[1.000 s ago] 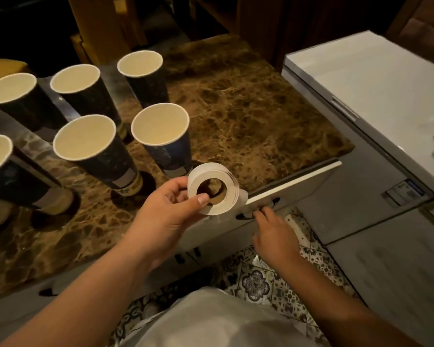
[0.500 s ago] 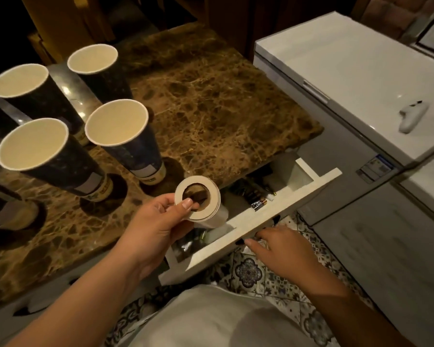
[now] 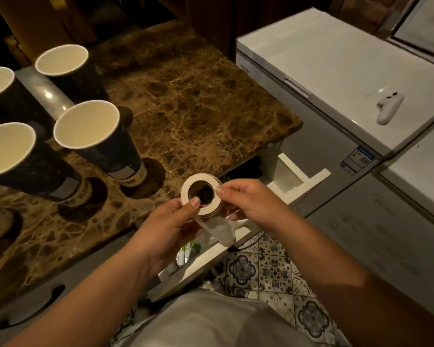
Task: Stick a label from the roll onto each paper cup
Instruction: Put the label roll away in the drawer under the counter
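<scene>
- Head view: both hands hold the label roll [image 3: 201,195] up over the open white drawer [image 3: 290,182], just off the edge of the marble counter [image 3: 198,101].
- The left hand [image 3: 169,225] pinches the roll's lower rim, thumb across its face.
- The right hand [image 3: 249,202] grips its right side, fingers curled round it.
- A loose strip of backing paper [image 3: 221,230] hangs below the roll.
- Dark paper cups stand upright on the counter to the left; the nearest cup [image 3: 99,140] is well apart from the roll.

1 head view: looks steeply down, forward, close over hands, counter edge [image 3: 211,101] left.
</scene>
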The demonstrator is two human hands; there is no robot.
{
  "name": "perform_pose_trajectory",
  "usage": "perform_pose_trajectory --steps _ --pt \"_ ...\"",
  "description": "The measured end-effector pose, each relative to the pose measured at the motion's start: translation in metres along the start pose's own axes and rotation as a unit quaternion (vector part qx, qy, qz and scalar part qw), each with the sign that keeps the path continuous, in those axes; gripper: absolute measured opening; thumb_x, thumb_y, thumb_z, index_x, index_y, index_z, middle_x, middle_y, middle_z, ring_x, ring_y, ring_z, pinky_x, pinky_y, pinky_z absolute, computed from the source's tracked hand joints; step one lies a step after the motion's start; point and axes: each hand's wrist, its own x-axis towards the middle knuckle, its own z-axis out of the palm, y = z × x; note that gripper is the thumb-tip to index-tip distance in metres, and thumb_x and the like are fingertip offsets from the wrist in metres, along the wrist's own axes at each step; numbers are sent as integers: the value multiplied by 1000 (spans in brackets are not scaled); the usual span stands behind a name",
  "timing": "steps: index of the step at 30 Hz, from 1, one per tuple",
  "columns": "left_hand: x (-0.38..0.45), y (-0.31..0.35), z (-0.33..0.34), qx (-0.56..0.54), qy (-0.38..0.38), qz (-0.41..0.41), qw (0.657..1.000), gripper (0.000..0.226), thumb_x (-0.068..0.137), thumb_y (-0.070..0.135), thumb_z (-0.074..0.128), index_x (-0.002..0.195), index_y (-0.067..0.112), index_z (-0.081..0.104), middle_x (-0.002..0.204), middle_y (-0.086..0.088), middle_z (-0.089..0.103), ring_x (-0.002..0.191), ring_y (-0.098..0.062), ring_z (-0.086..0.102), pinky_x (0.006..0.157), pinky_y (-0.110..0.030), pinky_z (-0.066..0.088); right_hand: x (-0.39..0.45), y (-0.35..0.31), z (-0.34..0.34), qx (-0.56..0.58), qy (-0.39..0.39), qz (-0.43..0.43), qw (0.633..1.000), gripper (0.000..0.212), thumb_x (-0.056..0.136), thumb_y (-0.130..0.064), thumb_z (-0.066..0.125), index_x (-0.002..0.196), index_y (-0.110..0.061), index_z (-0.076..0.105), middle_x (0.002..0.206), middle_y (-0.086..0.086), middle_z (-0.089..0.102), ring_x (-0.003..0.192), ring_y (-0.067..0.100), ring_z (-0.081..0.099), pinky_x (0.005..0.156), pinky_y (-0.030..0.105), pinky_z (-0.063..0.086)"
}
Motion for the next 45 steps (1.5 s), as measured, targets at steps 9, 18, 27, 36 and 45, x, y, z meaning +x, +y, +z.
perform_pose_trajectory --steps 9,18,27,36,45 --pt "4 -18 -3 34 27 -41 998 26 95 25 60 88 6 77 86 -11 66 68 -14 50 65 -27 39 25 10 -15 -15 -58 61 996 19 89 -20 58 90 -3 66 74 13 56 62 16 51 49 22 40" --pt "23 -30 -8 156 52 -138 977 27 90 33 66 107 12 67 100 -10 68 86 -21 59 73 -34 47 44 8 -10 -258 -118 124 951 14 90 -23 57 95 -14 67 89 5 65 68 16 60 47 24 39" --pt "-16 -34 -32 464 24 60 883 84 88 50 62 154 19 20 160 1 27 144 -17 30 115 -28 29 20 14 -11 -366 -30 -9 930 62 85 -45 66 141 -29 45 132 -4 58 118 13 55 96 30 47" --pt "-16 -53 -45 776 118 180 593 133 50 86 52 152 6 22 162 -19 14 148 -44 12 113 -59 23 3 20 -12 -680 -14 -140 720 131 64 -65 74 148 -34 -22 151 -5 -41 145 22 -29 116 53 -3" --pt "-10 -39 -60 783 143 238 556 96 67 60 69 145 11 43 149 -9 46 128 -35 49 95 -51 43 33 13 -6 -685 49 -225 691 110 62 -56 79 150 -20 24 150 1 32 141 20 26 107 52 23"
